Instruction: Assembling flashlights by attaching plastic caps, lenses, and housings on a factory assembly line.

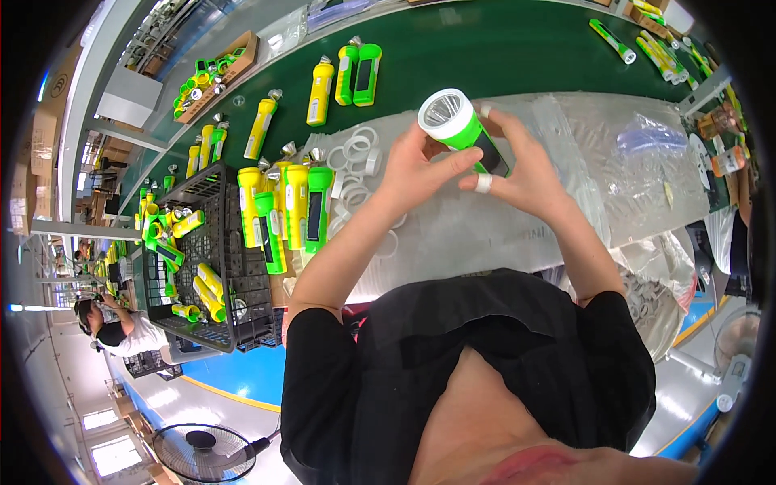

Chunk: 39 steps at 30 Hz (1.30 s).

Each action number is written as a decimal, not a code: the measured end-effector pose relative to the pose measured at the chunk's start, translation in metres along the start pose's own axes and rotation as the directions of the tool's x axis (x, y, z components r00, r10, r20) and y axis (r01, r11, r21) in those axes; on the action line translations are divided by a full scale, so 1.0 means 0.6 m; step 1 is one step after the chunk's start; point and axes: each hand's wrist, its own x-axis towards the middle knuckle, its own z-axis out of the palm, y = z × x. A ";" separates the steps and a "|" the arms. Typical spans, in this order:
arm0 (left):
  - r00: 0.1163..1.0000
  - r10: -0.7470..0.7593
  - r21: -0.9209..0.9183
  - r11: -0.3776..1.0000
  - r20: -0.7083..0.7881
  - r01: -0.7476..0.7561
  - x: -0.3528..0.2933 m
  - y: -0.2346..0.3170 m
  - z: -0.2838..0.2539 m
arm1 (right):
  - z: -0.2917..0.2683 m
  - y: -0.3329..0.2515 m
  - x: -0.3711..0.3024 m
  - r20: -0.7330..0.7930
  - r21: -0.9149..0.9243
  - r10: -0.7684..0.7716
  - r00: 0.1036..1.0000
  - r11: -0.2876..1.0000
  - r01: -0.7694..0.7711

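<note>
Between my two hands is a green flashlight (466, 136) with a white ring around its reflector head and a dark panel on its body. It tilts with the head toward the upper left. My left hand (424, 166) grips it below the head, thumb across the body. On the other side my right hand (517, 166) curls around the body, with white wraps on the thumb and a finger. Loose white rings (356, 149) lie to the left of my left hand on a grey sheet (453, 234).
Yellow and green flashlights (297, 206) stand in a cluster at left, beside a black crate (242, 299) holding more. Several others lie on the green tabletop (453, 40). A cardboard box (242, 52) of green parts sits far left. A person (121, 327) works at far left.
</note>
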 end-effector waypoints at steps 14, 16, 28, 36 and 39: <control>0.937 -0.208 0.156 0.973 0.279 0.170 -0.136 -0.087 0.070 | -0.113 -0.057 -0.272 -0.120 -0.235 0.549 0.827 0.794 -0.561; 0.932 -0.229 0.165 0.968 0.281 0.188 -0.151 -0.091 0.066 | -0.134 -0.106 -0.279 -0.350 -0.206 0.523 0.777 0.766 -0.609; 0.943 -0.236 0.116 0.970 0.235 0.214 -0.176 -0.104 0.074 | -0.079 -0.089 -0.391 -0.440 -0.338 0.442 0.781 0.725 -0.600; 0.934 -0.131 -0.152 0.970 0.333 0.190 -0.159 -0.070 0.109 | -0.055 -0.116 -0.320 -0.211 -0.132 0.506 0.836 0.833 -0.537; 0.947 -0.056 -0.330 0.930 0.317 0.165 -0.155 -0.032 0.131 | -0.030 -0.098 -0.317 -0.063 -0.193 0.426 0.902 0.882 -0.430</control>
